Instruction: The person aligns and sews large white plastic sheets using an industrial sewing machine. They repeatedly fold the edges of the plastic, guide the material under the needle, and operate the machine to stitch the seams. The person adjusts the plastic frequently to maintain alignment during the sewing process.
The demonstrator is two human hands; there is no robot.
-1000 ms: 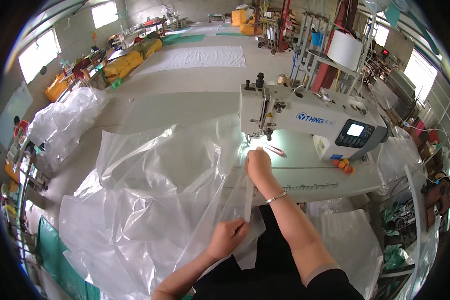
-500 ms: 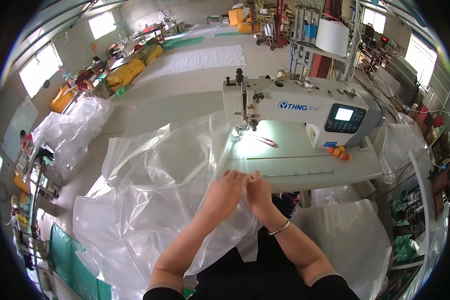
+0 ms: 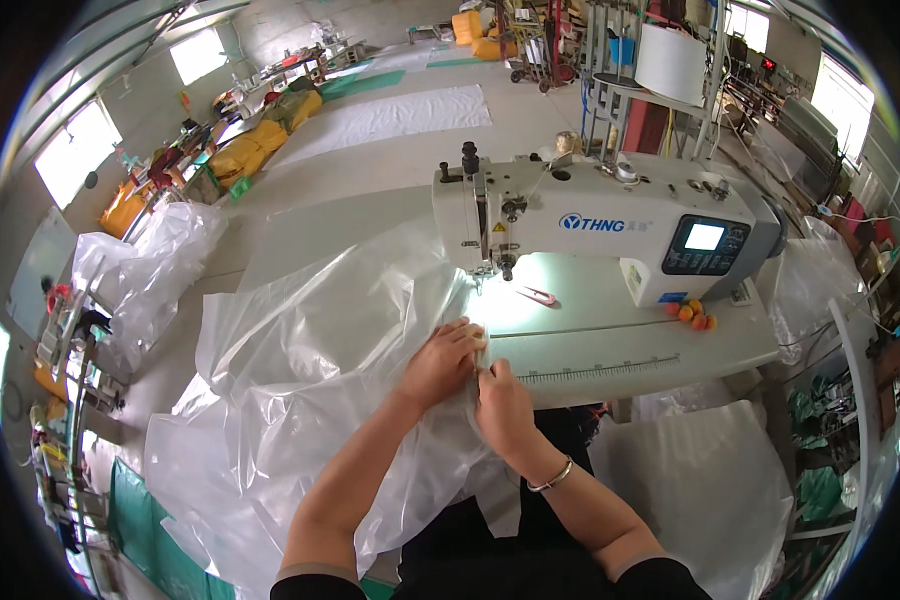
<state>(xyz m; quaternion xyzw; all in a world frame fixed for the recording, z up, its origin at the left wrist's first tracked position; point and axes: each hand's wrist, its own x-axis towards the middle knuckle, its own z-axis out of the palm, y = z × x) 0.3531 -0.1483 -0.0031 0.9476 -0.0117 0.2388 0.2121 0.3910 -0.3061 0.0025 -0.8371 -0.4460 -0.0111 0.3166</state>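
Note:
A large translucent plastic sheet [image 3: 270, 440] lies bunched over the left side of the sewing table and drapes down toward my lap. Its right edge runs up to the needle area of a white sewing machine [image 3: 610, 190]. My left hand [image 3: 444, 362] is closed on that edge, a little in front of the lit needle area. Closer to me, my right hand [image 3: 505, 410] pinches the same edge, with a metal bangle on its wrist. Small red-handled thread snips [image 3: 538, 296] rest under the machine's arm, touched by neither hand.
Several small orange-red balls [image 3: 690, 314] sit by the machine's base. Behind it stands a large white thread cone [image 3: 669, 66] on a rack. More plastic sheeting [image 3: 690, 480] hangs at my right, and a crumpled heap [image 3: 160, 270] lies far left.
My left hand has moved forward along the sheet's edge toward the needle. The right hand has shifted slightly nearer me, so the hands are farther apart. The view has moved a little.

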